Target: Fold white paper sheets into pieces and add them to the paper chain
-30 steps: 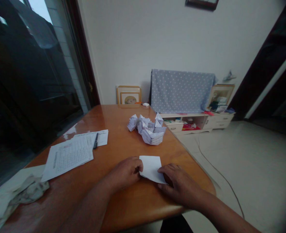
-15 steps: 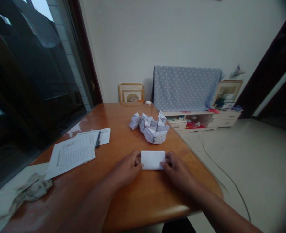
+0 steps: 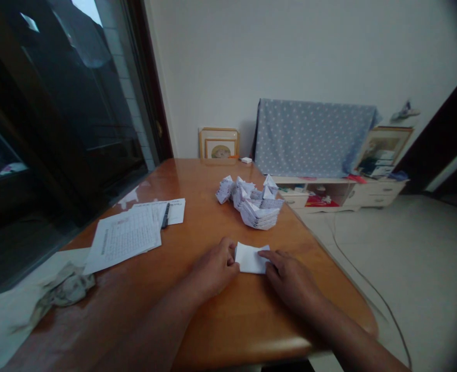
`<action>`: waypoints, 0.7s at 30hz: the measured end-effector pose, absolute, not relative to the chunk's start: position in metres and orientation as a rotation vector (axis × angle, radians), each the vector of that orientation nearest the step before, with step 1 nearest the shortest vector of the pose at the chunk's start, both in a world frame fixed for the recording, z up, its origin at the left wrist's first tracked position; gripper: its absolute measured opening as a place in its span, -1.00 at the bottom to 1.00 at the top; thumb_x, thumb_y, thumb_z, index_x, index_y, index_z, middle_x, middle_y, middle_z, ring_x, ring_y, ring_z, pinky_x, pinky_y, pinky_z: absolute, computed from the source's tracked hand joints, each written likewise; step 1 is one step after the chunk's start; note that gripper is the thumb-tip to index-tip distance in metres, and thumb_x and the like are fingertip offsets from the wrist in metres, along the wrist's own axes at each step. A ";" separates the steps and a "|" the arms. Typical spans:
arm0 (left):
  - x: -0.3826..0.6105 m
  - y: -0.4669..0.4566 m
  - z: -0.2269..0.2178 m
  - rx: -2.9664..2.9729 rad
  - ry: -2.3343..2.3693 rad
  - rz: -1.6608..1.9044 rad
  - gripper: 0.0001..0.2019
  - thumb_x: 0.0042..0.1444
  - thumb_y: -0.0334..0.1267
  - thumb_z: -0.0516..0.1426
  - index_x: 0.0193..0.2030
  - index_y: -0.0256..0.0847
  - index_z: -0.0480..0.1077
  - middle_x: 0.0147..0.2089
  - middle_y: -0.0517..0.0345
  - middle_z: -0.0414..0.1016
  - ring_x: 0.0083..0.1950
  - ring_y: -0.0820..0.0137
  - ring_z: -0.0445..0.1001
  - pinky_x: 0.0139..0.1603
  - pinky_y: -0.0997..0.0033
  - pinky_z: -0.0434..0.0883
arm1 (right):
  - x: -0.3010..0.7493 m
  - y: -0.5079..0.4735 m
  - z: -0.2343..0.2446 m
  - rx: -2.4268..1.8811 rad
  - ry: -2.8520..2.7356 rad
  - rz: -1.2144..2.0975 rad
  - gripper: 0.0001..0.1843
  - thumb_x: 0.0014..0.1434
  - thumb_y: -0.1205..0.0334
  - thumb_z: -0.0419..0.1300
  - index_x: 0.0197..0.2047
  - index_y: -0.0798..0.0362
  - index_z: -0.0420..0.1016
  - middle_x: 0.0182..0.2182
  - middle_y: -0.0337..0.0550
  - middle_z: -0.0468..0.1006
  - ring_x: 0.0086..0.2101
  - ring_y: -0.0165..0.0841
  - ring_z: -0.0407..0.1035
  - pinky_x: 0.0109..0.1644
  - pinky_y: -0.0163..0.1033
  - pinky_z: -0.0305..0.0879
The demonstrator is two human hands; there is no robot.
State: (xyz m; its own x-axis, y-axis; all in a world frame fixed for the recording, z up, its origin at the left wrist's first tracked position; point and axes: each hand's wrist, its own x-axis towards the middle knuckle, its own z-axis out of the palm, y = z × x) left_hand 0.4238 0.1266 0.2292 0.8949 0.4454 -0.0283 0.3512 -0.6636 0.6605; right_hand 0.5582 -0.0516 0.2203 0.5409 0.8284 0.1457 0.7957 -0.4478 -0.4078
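A small folded white paper (image 3: 250, 257) lies on the wooden table (image 3: 197, 320) in front of me. My left hand (image 3: 215, 268) is curled at the paper's left edge, its fingertips pinching that edge. My right hand (image 3: 290, 279) rests on the paper's right side with its forefinger stretched out flat over the top fold. Behind the paper sits a pile of folded paper shapes (image 3: 254, 204).
Printed sheets (image 3: 127, 235) with a dark pen (image 3: 165, 215) lie at the left. A crumpled cloth (image 3: 63, 289) sits at the near left corner. The table's rounded right edge drops to the floor, where a cable (image 3: 364, 284) runs. A covered cabinet (image 3: 314, 139) stands behind.
The paper has been folded smaller, and both hands have closed in on it. My view has shifted slightly left and down.
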 end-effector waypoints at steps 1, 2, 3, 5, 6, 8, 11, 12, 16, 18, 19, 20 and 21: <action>0.423 0.127 0.228 2.362 0.561 0.186 -0.66 0.09 -0.27 0.14 0.02 -0.13 0.25 -0.28 0.22 0.48 -0.31 0.41 0.42 -0.39 0.49 0.19 | 0.558 -0.051 0.221 -2.376 -1.334 0.114 -0.55 0.26 0.27 0.01 0.16 -0.05 0.49 -0.08 -0.05 0.55 -0.10 -0.20 0.39 -0.01 -0.17 0.24; 0.423 0.127 0.227 2.363 0.555 0.193 -0.66 0.08 -0.28 0.14 0.03 -0.13 0.25 -0.28 0.22 0.47 -0.31 0.41 0.42 -0.39 0.49 0.18 | 0.559 -0.050 0.222 -2.396 -1.348 0.123 -0.55 0.27 0.26 0.01 0.16 -0.06 0.50 -0.09 -0.06 0.55 -0.11 -0.20 0.40 -0.02 -0.18 0.25; 0.423 0.127 0.227 2.363 0.550 0.198 -0.65 0.08 -0.29 0.13 0.03 -0.13 0.24 -0.28 0.23 0.47 -0.32 0.42 0.41 -0.39 0.49 0.18 | 0.559 -0.049 0.223 -2.411 -1.359 0.129 -0.55 0.27 0.26 0.00 0.16 -0.07 0.49 -0.10 -0.06 0.55 -0.12 -0.20 0.40 -0.03 -0.18 0.25; 0.422 0.127 0.226 2.371 0.542 0.202 -0.63 0.07 -0.31 0.13 0.05 -0.12 0.24 -0.29 0.24 0.46 -0.32 0.42 0.40 -0.40 0.49 0.17 | 0.561 -0.047 0.224 -2.430 -1.379 0.137 -0.54 0.27 0.26 -0.01 0.17 -0.06 0.48 -0.09 -0.05 0.55 -0.12 -0.21 0.40 -0.03 -0.19 0.25; 0.422 0.127 0.226 2.382 0.540 0.207 -0.61 0.06 -0.32 0.13 0.06 -0.12 0.24 -0.30 0.25 0.46 -0.32 0.42 0.40 -0.40 0.49 0.16 | 0.561 -0.046 0.225 -2.437 -1.391 0.142 -0.54 0.28 0.26 -0.02 0.18 -0.05 0.48 -0.09 -0.04 0.55 -0.11 -0.21 0.40 -0.02 -0.19 0.24; 0.422 0.127 0.227 2.412 0.539 0.222 -0.60 0.05 -0.34 0.12 0.07 -0.10 0.26 -0.31 0.26 0.45 -0.33 0.42 0.39 -0.41 0.48 0.14 | 0.562 -0.044 0.225 -2.456 -1.409 0.153 -0.54 0.29 0.26 -0.03 0.19 -0.02 0.47 -0.09 -0.02 0.55 -0.10 -0.21 0.40 -0.01 -0.19 0.24; 0.421 0.128 0.227 2.449 0.529 0.236 -0.57 0.05 -0.36 0.10 0.10 -0.05 0.30 -0.31 0.26 0.45 -0.34 0.41 0.38 -0.42 0.46 0.11 | 0.563 -0.043 0.225 -2.479 -1.421 0.177 -0.53 0.30 0.25 -0.05 0.19 -0.01 0.47 -0.11 -0.01 0.55 -0.11 -0.21 0.41 -0.02 -0.19 0.24; 0.421 0.129 0.227 2.450 0.523 0.239 -0.56 0.05 -0.36 0.10 0.11 -0.03 0.31 -0.30 0.26 0.46 -0.34 0.41 0.38 -0.42 0.45 0.11 | 0.563 -0.043 0.225 -2.483 -1.423 0.184 -0.53 0.30 0.25 -0.05 0.19 -0.01 0.47 -0.11 -0.01 0.55 -0.11 -0.21 0.41 -0.02 -0.20 0.24; 0.420 0.130 0.227 2.425 0.472 0.271 -0.62 0.08 -0.34 0.09 0.07 -0.05 0.37 -0.26 0.22 0.48 -0.32 0.40 0.39 -0.38 0.45 0.16 | 0.563 -0.043 0.224 -2.508 -1.419 0.164 -0.53 0.30 0.24 -0.05 0.21 -0.01 0.45 -0.10 -0.01 0.55 -0.12 -0.20 0.41 -0.04 -0.20 0.24; 0.420 0.130 0.227 2.416 0.455 0.289 -0.68 0.12 -0.32 0.08 0.03 -0.07 0.39 -0.25 0.20 0.48 -0.30 0.39 0.40 -0.37 0.45 0.18 | 0.563 -0.043 0.224 -2.514 -1.425 0.149 -0.52 0.30 0.23 -0.05 0.21 -0.01 0.45 -0.11 -0.01 0.55 -0.12 -0.20 0.41 -0.04 -0.19 0.24; 0.420 0.130 0.227 2.416 0.453 0.295 -0.70 0.13 -0.31 0.07 0.02 -0.08 0.39 -0.25 0.19 0.48 -0.30 0.38 0.40 -0.36 0.45 0.19 | 0.563 -0.043 0.223 -2.513 -1.431 0.146 -0.52 0.31 0.23 -0.06 0.21 0.00 0.45 -0.11 -0.01 0.55 -0.12 -0.20 0.41 -0.03 -0.20 0.24; 0.420 0.130 0.227 2.417 0.454 0.303 -0.71 0.13 -0.31 0.07 0.01 -0.10 0.39 -0.26 0.19 0.47 -0.29 0.37 0.40 -0.36 0.45 0.20 | 0.563 -0.043 0.223 -2.513 -1.434 0.144 -0.52 0.31 0.23 -0.07 0.20 0.00 0.45 -0.11 -0.01 0.55 -0.12 -0.20 0.42 -0.03 -0.20 0.24; 0.420 0.130 0.226 2.420 0.457 0.317 -0.71 0.13 -0.33 0.06 0.00 -0.11 0.39 -0.26 0.18 0.47 -0.29 0.37 0.39 -0.36 0.45 0.20 | 0.563 -0.043 0.223 -2.515 -1.433 0.142 -0.52 0.31 0.23 -0.07 0.20 0.00 0.45 -0.11 -0.01 0.55 -0.13 -0.21 0.42 -0.04 -0.20 0.24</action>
State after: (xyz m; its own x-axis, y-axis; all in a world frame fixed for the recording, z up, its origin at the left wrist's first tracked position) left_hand 0.4202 0.1300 0.2262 0.9103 0.3990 0.1100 0.2428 -0.7300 0.6388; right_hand 0.5630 -0.0428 0.2226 0.5132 0.8575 0.0354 0.8339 -0.4884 -0.2570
